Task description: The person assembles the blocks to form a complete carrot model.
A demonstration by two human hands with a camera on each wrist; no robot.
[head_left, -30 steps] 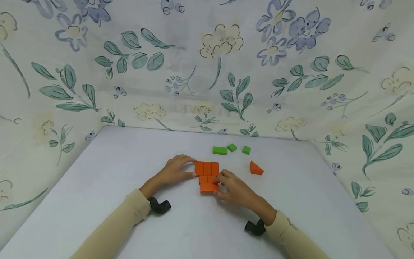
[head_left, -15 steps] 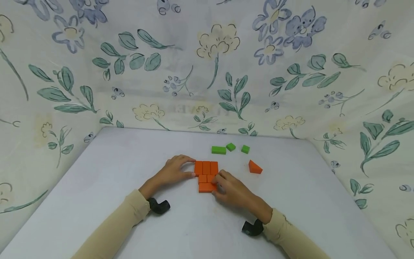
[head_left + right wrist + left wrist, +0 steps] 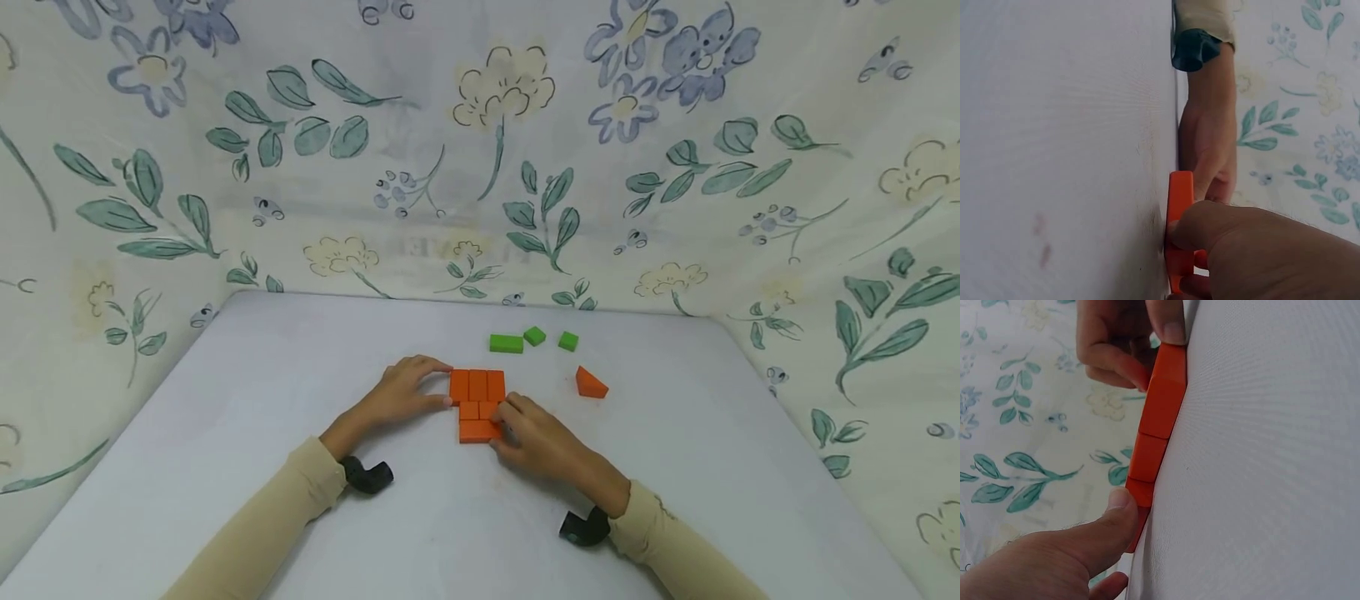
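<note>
Several flat orange blocks lie pushed together on the white table. Three oblong blocks form the far row, two small square blocks sit before them, and a long block lies crosswise in front. My left hand holds the leftmost oblong block, index finger at its far corner and thumb at its near corner. My right hand pinches the front block at its right end, thumb at the near corner, with the index finger over the right square block. In the left wrist view, the right thumb presses the front block's end.
An orange wedge-shaped block lies to the right of the group. Behind are a green oblong block and two small green blocks. Flower-printed cloth surrounds the white table. Each wrist carries a black device.
The right hand has shifted slightly left, and the front block now lies flush against the square blocks. The left hand stays in place; the head view has shifted slightly.
</note>
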